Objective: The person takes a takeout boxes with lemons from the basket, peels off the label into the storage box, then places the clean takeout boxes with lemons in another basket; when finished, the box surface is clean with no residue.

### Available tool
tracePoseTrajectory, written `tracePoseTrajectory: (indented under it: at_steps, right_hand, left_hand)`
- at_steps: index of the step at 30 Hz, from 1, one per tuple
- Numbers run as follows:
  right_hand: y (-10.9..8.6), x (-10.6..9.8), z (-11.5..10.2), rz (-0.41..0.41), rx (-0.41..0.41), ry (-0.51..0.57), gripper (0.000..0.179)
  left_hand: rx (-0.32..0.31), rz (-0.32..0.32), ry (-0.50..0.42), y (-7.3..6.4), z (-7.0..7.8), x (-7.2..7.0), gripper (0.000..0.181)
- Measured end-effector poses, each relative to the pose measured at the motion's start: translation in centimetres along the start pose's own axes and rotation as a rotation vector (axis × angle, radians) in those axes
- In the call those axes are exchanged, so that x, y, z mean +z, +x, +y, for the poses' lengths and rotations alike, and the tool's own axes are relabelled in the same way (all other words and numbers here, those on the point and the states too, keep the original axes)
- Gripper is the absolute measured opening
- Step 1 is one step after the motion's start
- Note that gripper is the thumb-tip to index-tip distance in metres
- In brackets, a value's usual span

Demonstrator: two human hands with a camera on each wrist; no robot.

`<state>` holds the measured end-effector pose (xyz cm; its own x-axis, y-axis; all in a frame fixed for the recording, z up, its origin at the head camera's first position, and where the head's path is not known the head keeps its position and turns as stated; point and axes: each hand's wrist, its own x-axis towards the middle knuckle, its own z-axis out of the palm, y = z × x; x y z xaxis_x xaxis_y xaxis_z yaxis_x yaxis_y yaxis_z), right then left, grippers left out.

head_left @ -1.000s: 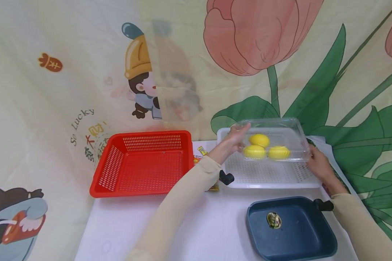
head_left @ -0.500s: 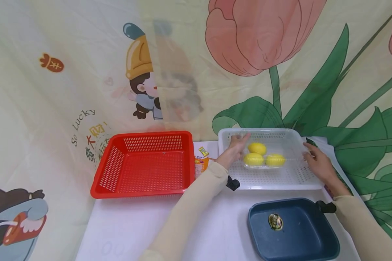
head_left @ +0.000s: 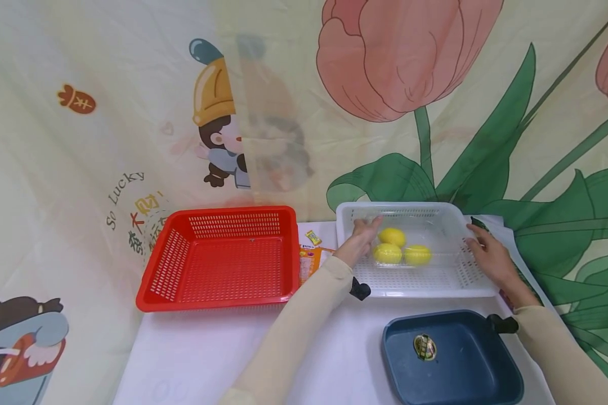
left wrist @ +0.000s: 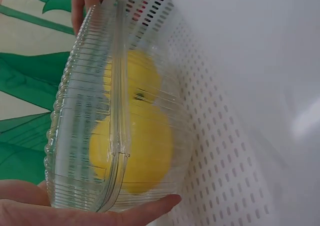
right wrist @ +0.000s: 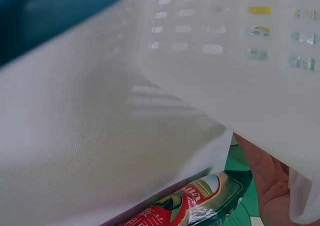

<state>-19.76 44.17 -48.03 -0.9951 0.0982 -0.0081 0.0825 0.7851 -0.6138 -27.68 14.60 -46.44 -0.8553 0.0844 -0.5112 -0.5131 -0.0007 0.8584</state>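
Observation:
A clear plastic box (head_left: pixel 438 239) with three lemons (head_left: pixel 388 253) inside it sits within the white perforated basket (head_left: pixel 425 288). My left hand (head_left: pixel 358 241) grips the box's left end. In the left wrist view the fingers (left wrist: pixel 145 213) lie along that end, and the ribbed wall of the box shows the lemons (left wrist: pixel 145 146) through it. At the basket's right rim is my right hand (head_left: pixel 491 256), its fingers reaching over the rim, apart from the box. The right wrist view shows this hand (right wrist: pixel 270 186) outside the basket wall, its fingertips hidden.
A red basket (head_left: pixel 218 304) stands on the left. In front of the white basket is a blue square pan (head_left: pixel 456 365) with a round label. Snack packets (head_left: pixel 311 261) lie between the baskets, and a green and red packet (right wrist: pixel 195 201) lies right of the white one.
The box with lemons has come down into the white basket and shifted slightly left. My left hand moved with it; my right hand has let go of its right end.

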Motion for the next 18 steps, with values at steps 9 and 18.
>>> tracePoseTrajectory:
  at_steps: [9, 18]
  right_hand:
    - [0.04, 0.18, 0.07, -0.004, 0.009, 0.003, 0.062]
    - [-0.08, 0.30, 0.02, 0.002, 0.014, 0.005, 0.062]
  left_hand:
    - [-0.010, 0.006, 0.016, 0.73, -0.36, 0.03, 0.073]
    - [-0.055, 0.004, 0.071, 0.73, -0.42, -0.23, 0.080]
